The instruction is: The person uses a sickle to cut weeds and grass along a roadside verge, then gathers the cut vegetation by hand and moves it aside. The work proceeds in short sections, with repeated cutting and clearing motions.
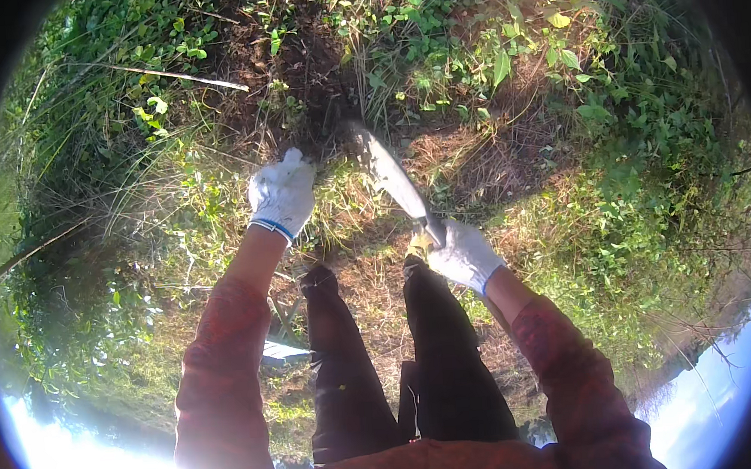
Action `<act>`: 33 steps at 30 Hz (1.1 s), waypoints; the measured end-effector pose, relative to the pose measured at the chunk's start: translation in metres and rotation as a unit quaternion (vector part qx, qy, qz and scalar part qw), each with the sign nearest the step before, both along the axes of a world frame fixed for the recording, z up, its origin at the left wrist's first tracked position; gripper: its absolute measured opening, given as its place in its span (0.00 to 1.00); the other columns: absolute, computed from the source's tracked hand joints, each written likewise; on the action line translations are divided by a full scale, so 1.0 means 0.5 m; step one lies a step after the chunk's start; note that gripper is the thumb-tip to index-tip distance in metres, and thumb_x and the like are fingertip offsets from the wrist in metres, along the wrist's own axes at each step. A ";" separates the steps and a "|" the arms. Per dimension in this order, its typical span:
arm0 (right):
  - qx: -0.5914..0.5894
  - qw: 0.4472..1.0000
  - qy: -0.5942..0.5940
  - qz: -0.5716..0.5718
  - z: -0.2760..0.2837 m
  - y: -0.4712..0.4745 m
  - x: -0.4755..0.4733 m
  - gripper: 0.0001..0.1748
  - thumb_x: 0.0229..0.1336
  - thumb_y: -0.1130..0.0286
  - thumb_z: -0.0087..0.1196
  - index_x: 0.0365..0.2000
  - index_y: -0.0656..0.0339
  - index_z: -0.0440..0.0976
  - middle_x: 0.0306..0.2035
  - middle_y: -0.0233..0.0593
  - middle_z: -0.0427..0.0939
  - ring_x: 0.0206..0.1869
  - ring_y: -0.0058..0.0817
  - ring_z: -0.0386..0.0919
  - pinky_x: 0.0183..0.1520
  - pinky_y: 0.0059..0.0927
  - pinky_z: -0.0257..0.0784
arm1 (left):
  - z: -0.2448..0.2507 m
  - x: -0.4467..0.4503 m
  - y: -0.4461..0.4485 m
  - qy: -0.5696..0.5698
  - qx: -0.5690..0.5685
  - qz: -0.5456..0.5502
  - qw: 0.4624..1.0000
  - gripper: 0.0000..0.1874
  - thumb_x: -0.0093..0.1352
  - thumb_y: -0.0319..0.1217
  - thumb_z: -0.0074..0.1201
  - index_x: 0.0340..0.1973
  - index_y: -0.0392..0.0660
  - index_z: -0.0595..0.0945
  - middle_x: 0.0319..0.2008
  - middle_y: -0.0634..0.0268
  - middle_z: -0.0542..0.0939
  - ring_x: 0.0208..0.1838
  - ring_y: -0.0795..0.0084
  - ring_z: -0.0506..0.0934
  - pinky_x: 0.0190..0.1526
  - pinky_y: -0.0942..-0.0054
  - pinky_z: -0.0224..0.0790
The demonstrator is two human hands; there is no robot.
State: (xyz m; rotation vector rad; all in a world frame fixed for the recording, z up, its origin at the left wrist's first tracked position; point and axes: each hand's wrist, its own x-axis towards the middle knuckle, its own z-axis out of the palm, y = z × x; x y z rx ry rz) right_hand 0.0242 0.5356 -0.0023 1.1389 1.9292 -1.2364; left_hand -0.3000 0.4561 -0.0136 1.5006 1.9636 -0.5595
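My left hand (pixel 284 192), in a white knit glove with a blue-edged cuff, is closed low over the weeds, near a dark patch of soil (pixel 316 109); what its fingers hold, if anything, is hidden. In a matching glove, my right hand (pixel 465 251) grips the handle of a long-bladed machete (pixel 398 181) in front of my right leg. The blade slants up and left from the fist, its far end blurred among grass stems to the right of my left hand. Part of the handle shows at the glove's edge.
Leafy weeds (pixel 612 207) and tall grass surround the spot. A pale dry stalk (pixel 179 74) lies at the upper left, a darker stick (pixel 34 249) at the far left. Dry brown grass (pixel 448 152) lies right of the blade. My dark-trousered legs (pixel 352 378) stand below it.
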 end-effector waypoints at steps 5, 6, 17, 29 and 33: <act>-0.161 0.986 -0.022 0.043 0.094 -0.147 0.021 0.27 0.57 0.55 0.66 0.48 0.67 0.76 0.41 0.59 0.84 0.44 0.54 0.85 0.48 0.46 0.81 | 0.053 -0.034 -0.072 -0.078 -0.017 0.137 0.987 0.23 0.64 0.28 0.59 0.57 0.41 0.84 0.55 0.47 0.78 0.50 0.46 0.82 0.57 0.55 0.78; -0.145 0.989 -0.014 0.025 0.104 -0.149 0.020 0.27 0.56 0.55 0.67 0.47 0.67 0.77 0.42 0.58 0.84 0.44 0.54 0.84 0.49 0.46 0.81 | 0.058 -0.036 -0.070 -0.085 0.020 0.176 0.980 0.25 0.64 0.27 0.61 0.58 0.41 0.84 0.56 0.46 0.77 0.51 0.46 0.82 0.58 0.54 0.78; -0.062 0.974 -0.091 -0.197 0.205 -0.022 0.053 0.20 0.51 0.62 0.66 0.41 0.65 0.79 0.32 0.49 0.83 0.37 0.43 0.85 0.45 0.41 0.80 | -0.098 0.045 0.095 0.123 0.039 0.071 0.989 0.43 0.75 0.43 0.58 0.81 0.62 0.54 0.81 0.49 0.54 0.80 0.42 0.58 0.77 0.34 0.48; 0.034 0.976 0.109 -0.185 0.049 0.114 -0.153 0.13 0.61 0.66 0.58 0.40 0.66 0.76 0.28 0.48 0.83 0.28 0.40 0.84 0.33 0.41 0.79 | -0.037 -0.042 0.067 0.058 0.019 0.029 0.998 0.14 0.69 0.30 0.51 0.44 0.46 0.89 0.40 0.56 0.90 0.44 0.57 0.89 0.41 0.57 0.79; -0.042 0.989 -0.103 0.094 0.008 -0.050 -0.021 0.22 0.56 0.62 0.62 0.46 0.67 0.78 0.43 0.64 0.84 0.46 0.56 0.85 0.53 0.50 0.80 | -0.077 -0.102 -0.018 0.047 0.013 0.059 0.997 0.16 0.70 0.25 0.48 0.48 0.42 0.87 0.43 0.55 0.89 0.45 0.54 0.88 0.43 0.56 0.79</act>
